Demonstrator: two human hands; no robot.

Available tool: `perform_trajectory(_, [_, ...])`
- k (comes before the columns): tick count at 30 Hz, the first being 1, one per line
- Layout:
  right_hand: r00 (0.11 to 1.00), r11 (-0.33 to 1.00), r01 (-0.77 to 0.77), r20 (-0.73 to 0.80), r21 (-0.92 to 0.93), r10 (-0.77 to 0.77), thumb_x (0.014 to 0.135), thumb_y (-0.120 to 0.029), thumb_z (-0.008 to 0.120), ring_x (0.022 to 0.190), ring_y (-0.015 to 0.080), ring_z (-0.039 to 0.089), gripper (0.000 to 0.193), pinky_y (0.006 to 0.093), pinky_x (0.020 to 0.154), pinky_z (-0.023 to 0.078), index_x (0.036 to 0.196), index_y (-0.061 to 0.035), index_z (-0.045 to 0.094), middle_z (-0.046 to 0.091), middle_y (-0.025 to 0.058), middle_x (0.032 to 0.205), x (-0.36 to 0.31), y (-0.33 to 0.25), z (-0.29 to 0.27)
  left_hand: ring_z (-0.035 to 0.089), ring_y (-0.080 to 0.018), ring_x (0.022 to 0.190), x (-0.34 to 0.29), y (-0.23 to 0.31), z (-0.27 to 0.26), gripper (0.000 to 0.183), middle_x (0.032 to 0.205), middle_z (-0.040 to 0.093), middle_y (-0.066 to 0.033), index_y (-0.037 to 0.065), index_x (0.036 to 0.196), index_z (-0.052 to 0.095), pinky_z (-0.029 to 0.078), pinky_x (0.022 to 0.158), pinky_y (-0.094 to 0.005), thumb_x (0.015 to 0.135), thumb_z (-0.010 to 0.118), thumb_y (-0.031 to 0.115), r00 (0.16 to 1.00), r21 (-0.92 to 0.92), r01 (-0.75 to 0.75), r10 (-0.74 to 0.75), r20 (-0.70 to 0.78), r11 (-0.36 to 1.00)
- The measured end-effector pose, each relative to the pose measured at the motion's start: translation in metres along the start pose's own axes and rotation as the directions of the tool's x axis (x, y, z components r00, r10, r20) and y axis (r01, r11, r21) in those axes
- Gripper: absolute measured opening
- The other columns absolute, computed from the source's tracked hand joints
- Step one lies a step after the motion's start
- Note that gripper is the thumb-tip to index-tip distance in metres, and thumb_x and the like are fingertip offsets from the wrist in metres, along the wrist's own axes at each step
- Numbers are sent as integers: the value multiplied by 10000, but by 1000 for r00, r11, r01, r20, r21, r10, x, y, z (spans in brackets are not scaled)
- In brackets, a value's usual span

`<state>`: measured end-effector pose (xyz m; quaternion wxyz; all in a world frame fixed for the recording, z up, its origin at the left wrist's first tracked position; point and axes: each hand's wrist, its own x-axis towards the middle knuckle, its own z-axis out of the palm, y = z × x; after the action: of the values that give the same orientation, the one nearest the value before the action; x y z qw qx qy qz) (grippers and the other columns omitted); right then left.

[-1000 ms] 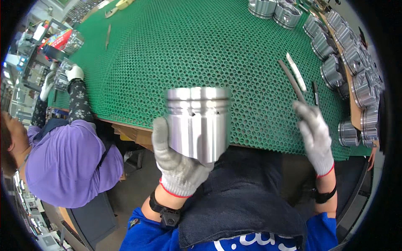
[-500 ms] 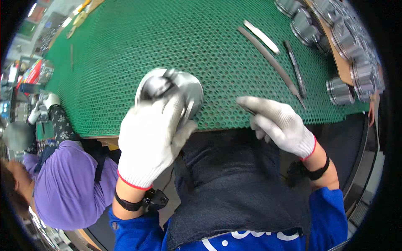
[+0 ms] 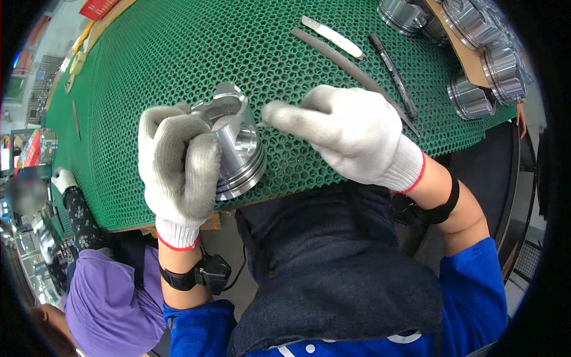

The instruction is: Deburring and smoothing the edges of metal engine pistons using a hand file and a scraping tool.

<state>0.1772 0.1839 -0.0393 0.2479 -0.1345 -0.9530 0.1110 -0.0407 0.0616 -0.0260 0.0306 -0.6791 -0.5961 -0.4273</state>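
A shiny metal piston [image 3: 241, 156] stands tilted over the green mat, its grooved ring end towards me and its cut-out skirt facing away. My left hand [image 3: 178, 157], in a white knit glove, is closed round the piston's left side. To the right of the piston, my right hand [image 3: 351, 134], gloved the same way, points its index finger at the pin bore. Its other fingers are curled in; whatever they grip, if anything, is hidden.
On the green honeycomb mat [image 3: 178, 53] lie a white-handled tool [image 3: 333, 37], a long grey file [image 3: 342, 61] and a black marker [image 3: 392, 74]. Several pistons [image 3: 470, 98] stand at right around brown cardboard [image 3: 466, 44]. A person in purple [image 3: 113, 291] works at left.
The piston has turned and now shows its skirt and ring grooves. My right hand has moved left, close to it. My view has shifted slightly.
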Motion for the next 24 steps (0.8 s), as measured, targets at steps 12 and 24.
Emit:
perform_trajectory(12, [449, -72, -891, 893, 448, 7, 959, -246, 506, 564, 98, 597, 432, 234, 464, 504, 1283, 34, 556, 558, 45, 787, -19, -18, -20, 543, -247, 801, -51, 56, 10, 314, 828, 517, -22, 112, 878, 666, 444, 763, -418, 630, 811, 238, 973, 373, -168, 93, 209, 913])
perform_trajectory(24, [708, -305, -351, 464, 885, 533, 952, -413, 580, 441, 76, 492, 605, 214, 362, 398, 1377, -10, 423, 568, 24, 720, -51, -8, -11, 575, -275, 785, -51, 51, 1, 402, 787, 534, -26, 108, 894, 653, 478, 764, -441, 566, 848, 234, 986, 349, -158, 131, 99, 924])
